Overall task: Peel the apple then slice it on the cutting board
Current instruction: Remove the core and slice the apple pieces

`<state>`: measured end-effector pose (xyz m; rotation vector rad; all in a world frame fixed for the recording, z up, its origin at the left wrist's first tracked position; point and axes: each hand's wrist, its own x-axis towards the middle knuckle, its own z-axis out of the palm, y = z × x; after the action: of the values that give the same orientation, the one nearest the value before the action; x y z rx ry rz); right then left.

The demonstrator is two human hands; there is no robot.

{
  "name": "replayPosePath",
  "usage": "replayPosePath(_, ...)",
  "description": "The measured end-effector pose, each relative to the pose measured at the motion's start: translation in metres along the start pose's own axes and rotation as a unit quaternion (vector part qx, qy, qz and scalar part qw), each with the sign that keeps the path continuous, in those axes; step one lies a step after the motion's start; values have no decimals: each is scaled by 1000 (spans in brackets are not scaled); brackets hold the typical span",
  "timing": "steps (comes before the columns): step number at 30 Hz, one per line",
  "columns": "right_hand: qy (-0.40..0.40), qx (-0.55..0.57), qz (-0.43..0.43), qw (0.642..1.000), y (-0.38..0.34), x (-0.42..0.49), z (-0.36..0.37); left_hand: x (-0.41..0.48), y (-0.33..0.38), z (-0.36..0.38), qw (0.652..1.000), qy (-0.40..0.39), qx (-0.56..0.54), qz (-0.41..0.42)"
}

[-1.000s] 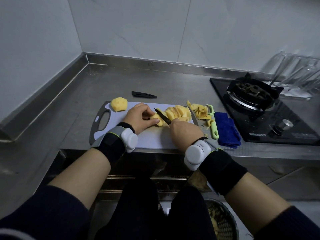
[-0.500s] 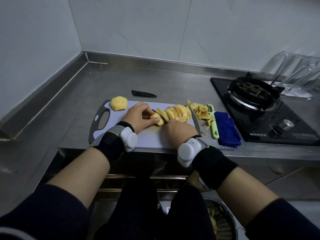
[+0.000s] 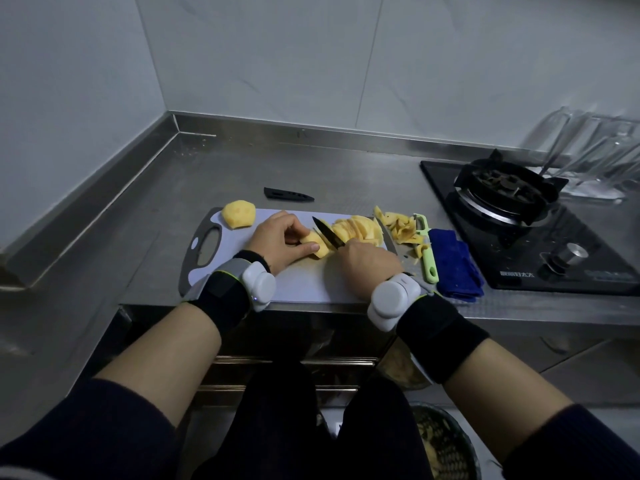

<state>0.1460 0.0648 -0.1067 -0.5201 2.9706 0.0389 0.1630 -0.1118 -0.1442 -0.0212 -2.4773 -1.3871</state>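
Knife point(image 3: 328, 232) is angling across the apple piece point(image 3: 318, 250) mid-board point(image 3: 304, 285), blade just right of the left hand point(image 3: 278, 241) pinching it; right hand point(image 3: 367, 261) is gripping the knife nearer the front edge, slices point(image 3: 360, 229) stacking rightward.

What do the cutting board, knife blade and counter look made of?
Cutting board: probably plastic, matte pale grey, darker rim, moulded handle slot.
Knife blade: matte black, coated steel or ceramic, cannot tell which.
Counter: likely stainless steel, brushed grey sheen, folded back edge.
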Motion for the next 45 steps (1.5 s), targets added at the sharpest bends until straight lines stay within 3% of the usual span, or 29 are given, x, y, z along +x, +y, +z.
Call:
replayPosePath(4,46,-27,-51,997,2,-12,-2,0,0,0,1000,9,8,-2)
replayPosePath(17,68,-31,-46,996,-2,-23,-3,-1,0,1,1000,14,-1,6)
replayPosePath(45,-1,-48,-43,998,-8,-12,5,1,-2,1,1000,5,20,11)
